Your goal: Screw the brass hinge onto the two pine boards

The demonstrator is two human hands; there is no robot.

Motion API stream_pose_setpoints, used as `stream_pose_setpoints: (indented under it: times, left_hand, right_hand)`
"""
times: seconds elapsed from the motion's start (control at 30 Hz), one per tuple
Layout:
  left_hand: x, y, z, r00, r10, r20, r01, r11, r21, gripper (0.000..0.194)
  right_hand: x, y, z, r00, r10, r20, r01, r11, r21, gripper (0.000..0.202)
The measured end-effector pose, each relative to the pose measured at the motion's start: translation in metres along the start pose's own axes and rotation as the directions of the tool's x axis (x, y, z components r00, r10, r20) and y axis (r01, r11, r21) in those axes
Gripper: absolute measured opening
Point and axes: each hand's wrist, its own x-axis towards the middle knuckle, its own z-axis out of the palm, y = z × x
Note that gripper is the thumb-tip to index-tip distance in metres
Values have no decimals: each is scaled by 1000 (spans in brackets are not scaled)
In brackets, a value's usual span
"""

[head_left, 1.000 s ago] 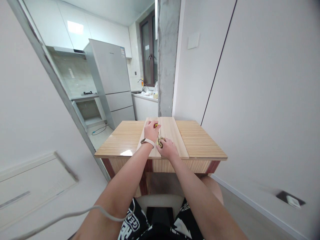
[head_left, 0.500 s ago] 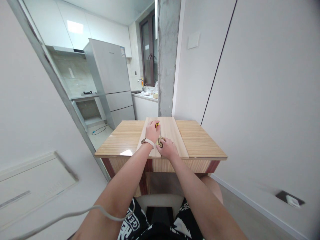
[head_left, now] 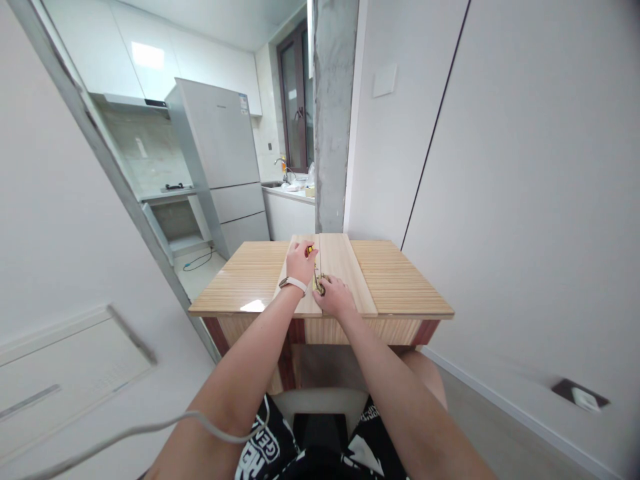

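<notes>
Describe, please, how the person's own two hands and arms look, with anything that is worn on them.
Both hands are bare, without gloves, and no sleeve shows on the forearms. The left hand has at its wrist a slim pale band with a small dark face. The right hand has no band at its wrist.

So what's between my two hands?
In the head view, a thin rod-like piece runs from the red-and-yellow handle in your left hand toward the round piece by your right hand; it's too small to identify.
</notes>
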Motion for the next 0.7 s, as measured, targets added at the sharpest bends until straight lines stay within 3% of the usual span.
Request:
stream_pose_setpoints:
  times: [0.17,0.33,0.7]
  left_hand:
    - [1,-4,3,996,32,78,-26,997,-74,26]
    - [-2,-4,1,999,27,46,-22,994,-110,20]
    - [-2,4,-1,1000,-5,-20,4,1000,-14,13]
  right_hand:
    - [0,1,2,1000,-4,-5,4,1000,1,37]
    - [0,1,2,1000,5,-3,-5,1000,-1,37]
    - [0,-1,-3,1000,2,16,-2,1000,-5,37]
